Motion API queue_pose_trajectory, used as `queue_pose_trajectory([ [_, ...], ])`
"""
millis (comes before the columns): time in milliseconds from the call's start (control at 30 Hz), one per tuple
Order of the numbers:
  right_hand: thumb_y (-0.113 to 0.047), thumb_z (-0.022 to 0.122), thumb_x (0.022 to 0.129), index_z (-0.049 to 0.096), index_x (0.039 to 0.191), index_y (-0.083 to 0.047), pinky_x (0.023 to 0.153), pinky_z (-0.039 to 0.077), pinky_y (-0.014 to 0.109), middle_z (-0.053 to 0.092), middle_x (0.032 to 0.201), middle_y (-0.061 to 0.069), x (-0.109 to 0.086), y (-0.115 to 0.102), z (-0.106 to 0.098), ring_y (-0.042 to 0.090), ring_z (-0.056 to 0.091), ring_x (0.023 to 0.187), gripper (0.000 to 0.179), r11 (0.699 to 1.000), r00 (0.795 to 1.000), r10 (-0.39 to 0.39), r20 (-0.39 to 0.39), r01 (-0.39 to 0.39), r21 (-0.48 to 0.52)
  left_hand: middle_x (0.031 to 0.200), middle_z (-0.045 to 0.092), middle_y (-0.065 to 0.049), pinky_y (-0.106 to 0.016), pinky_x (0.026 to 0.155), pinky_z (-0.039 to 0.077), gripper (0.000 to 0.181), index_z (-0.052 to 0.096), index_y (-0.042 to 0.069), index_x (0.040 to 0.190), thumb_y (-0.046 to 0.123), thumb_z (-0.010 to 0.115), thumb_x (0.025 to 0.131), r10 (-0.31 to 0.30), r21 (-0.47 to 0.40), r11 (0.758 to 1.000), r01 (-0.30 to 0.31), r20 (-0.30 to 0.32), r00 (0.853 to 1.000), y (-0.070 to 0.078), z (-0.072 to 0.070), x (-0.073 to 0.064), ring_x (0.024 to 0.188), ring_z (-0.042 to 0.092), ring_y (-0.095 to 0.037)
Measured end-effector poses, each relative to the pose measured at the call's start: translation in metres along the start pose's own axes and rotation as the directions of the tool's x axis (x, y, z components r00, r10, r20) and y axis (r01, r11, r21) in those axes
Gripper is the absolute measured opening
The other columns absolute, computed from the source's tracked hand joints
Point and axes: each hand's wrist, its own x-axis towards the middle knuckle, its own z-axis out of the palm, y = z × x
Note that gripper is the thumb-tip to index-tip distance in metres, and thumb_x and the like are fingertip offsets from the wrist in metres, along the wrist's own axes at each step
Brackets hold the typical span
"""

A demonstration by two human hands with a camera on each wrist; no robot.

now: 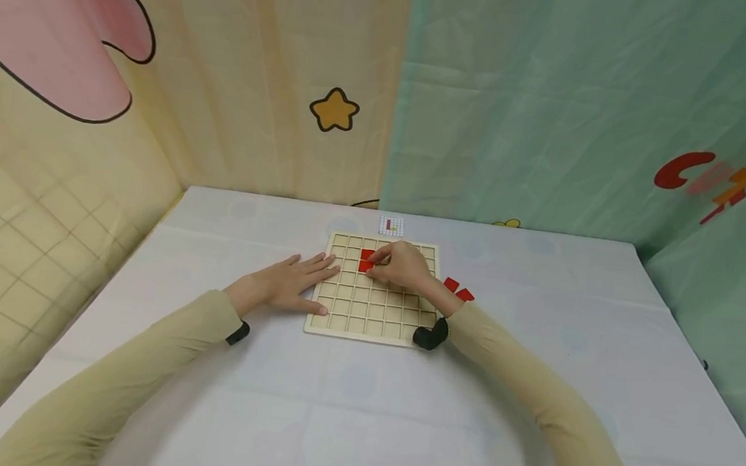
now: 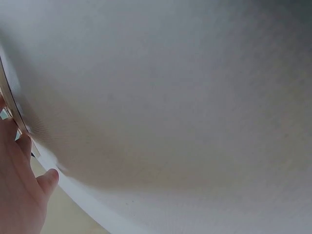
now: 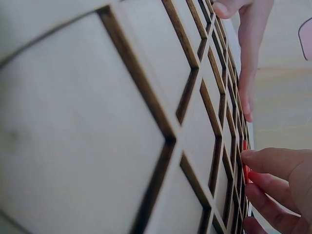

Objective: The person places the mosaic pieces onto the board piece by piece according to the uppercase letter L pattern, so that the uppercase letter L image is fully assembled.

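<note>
A pale wooden board (image 1: 366, 326) with a raised grid lies on the table. Two red square tiles sit in neighbouring cells near its top, an upper one (image 1: 367, 254) and a lower one (image 1: 365, 266). My right hand (image 1: 403, 265) reaches over the board from the right and pinches the lower tile between thumb and fingers; red also shows at the fingertips in the right wrist view. With fingers spread, my left hand (image 1: 289, 281) rests on the board's left edge. In the left wrist view that hand (image 2: 22, 190) shows only partly.
Right of the board, partly behind my right forearm, lie loose red tiles (image 1: 451, 284). A small card (image 1: 391, 226) printed with a grid and coloured marks lies beyond the board. The white-covered table (image 1: 330, 414) meets patterned curtains (image 1: 523, 113) at the back and sides.
</note>
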Motion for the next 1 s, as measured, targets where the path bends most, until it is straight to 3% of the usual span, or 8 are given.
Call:
queue_pose_trajectory([
  [400,-0.028,0.078,0.08,0.076,0.101,-0.014,0.065,0.046,0.023,0.075,0.098,0.001,-0.007,0.0,-0.004,0.014,0.061,0.079,0.025,1.0,1.0,0.004,-0.008,-0.004,0.023,0.164,0.003,-0.004,-0.058,0.119,0.009,0.09,0.012,0.02,0.156,0.067,0.049,0.088,0.0,-0.011,1.0,0.0,0.014,1.0,0.004,-0.001,-0.001,0.151,0.004,-0.026],
  [733,-0.02,0.075,0.082,0.074,0.106,-0.009,0.087,0.051,0.038,0.073,0.102,0.007,-0.018,0.017,-0.031,0.023,0.064,0.096,0.026,0.998,0.995,-0.054,-0.087,0.057,0.035,0.164,0.004,-0.004,-0.058,0.119,0.009,0.091,0.013,0.021,0.156,0.068,0.049,0.087,-0.008,-0.007,1.0,0.008,0.008,1.0,0.004,-0.001,-0.001,0.151,0.004,-0.025],
  [1000,-0.016,0.075,0.082,0.072,0.108,-0.004,0.089,0.05,0.045,0.072,0.104,0.015,-0.035,0.03,-0.058,0.031,0.063,0.099,0.029,0.999,0.989,-0.042,-0.142,0.046,0.022,0.164,0.004,-0.004,-0.058,0.119,0.01,0.09,0.014,0.02,0.156,0.068,0.049,0.087,-0.008,-0.007,1.0,0.008,0.001,1.0,0.006,-0.003,-0.003,0.151,0.004,-0.025],
])
